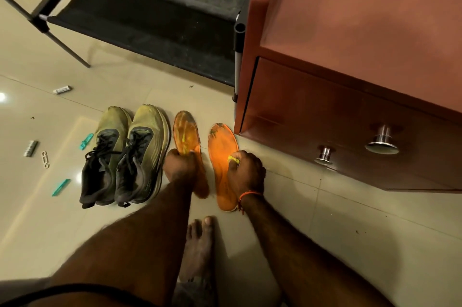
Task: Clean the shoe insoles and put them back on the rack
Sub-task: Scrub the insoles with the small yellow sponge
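Two orange insoles lie side by side on the tiled floor. My left hand (180,165) grips the left insole (186,133) around its middle. Its toe end points away from me. My right hand (246,171) rests on the right insole (221,146) with its fingers closed around a small yellow piece (233,158), perhaps a cloth. A pair of olive and grey running shoes (125,154) stands just left of the insoles. The black shoe rack (155,7) is beyond them, its shelves bare.
A reddish-brown cabinet (350,82) with metal knobs stands close on the right, nearly touching the right insole's toe. My bare foot (200,244) is on the floor below the insoles. Small teal clips, white bits and debris are scattered on the tiles at left (60,186).
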